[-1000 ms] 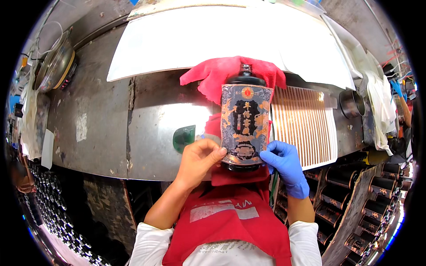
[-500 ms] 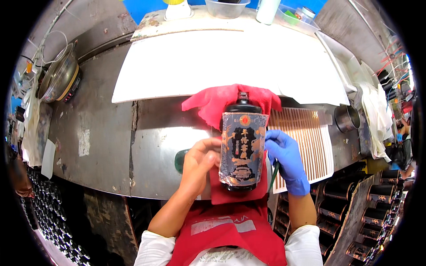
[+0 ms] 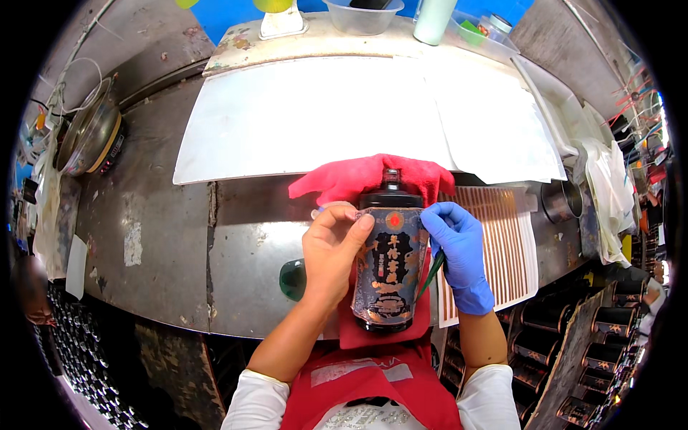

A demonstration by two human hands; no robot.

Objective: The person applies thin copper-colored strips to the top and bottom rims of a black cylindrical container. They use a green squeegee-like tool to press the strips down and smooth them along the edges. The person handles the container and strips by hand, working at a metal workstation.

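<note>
A black bottle (image 3: 390, 199) lies on a red cloth (image 3: 337, 179), its neck pointing away from me. Over its front is a dark grey label (image 3: 389, 266) with gold and copper ornament. My bare left hand (image 3: 331, 247) pinches the label's upper left corner between thumb and finger. In a blue glove, my right hand (image 3: 459, 247) pinches the upper right corner. A thin dark green blade-like tool (image 3: 432, 274) sticks out under the gloved fingers, its other end hidden in that hand. Left of my left wrist lies a dark green rounded piece (image 3: 292, 279).
A sheet with copper-coloured strips (image 3: 494, 251) lies right of the bottle, by a metal cup (image 3: 561, 201). White board (image 3: 308, 118) covers the table's far part. Tubs (image 3: 364, 18) stand at the back, a metal pan (image 3: 92, 136) at left. Black bottles (image 3: 609, 319) fill racks below right.
Both hands have moved up along the label to its upper corners. My left thumb and finger have come together on the corner. The view has shifted slightly.
</note>
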